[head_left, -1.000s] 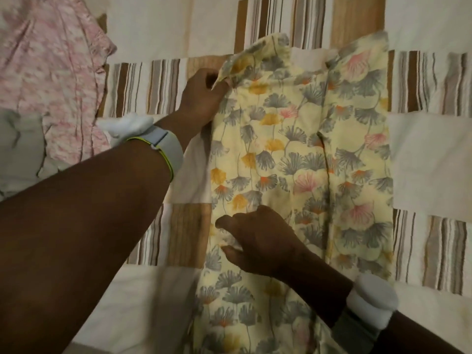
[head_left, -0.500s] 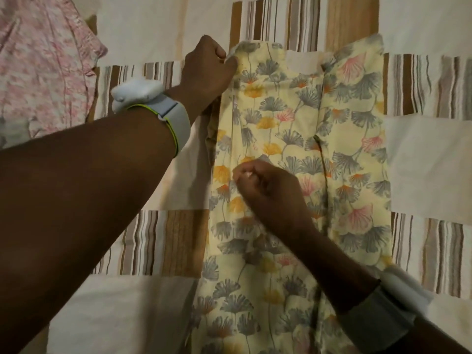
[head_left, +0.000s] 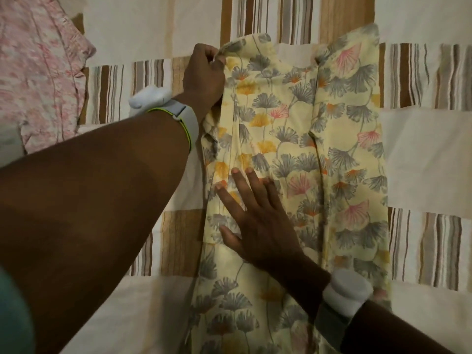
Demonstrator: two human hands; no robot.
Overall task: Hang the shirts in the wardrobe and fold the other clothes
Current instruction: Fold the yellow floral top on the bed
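**Hands on the yellow garment**

Left hand, reaching in from nine o'clock, has its fingers curled and pinches the garment's upper left corner between thumb and fingertips at about eleven o'clock of the cloth. Its wrist carries a grey band with a white pod on it. Right hand, coming from five o'clock, lies flat with fingers straight and spread, palm down, pressing on the left half of the cloth near its middle; it grasps nothing. A second band with a white pod sits on that wrist.

At the far left, around ten o'clock in the view, a pink patterned cloth lies crumpled, well apart from the hands. Centre to right, the garment, pale yellow with grey, orange and pink fan-shaped leaves, lies lengthwise from twelve to six o'clock, with long creases running down it. Its top edge shows a notch between two raised corners. All of this rests on a bedspread of cream panels and brown striped blocks, which shows on both sides of the cloth.
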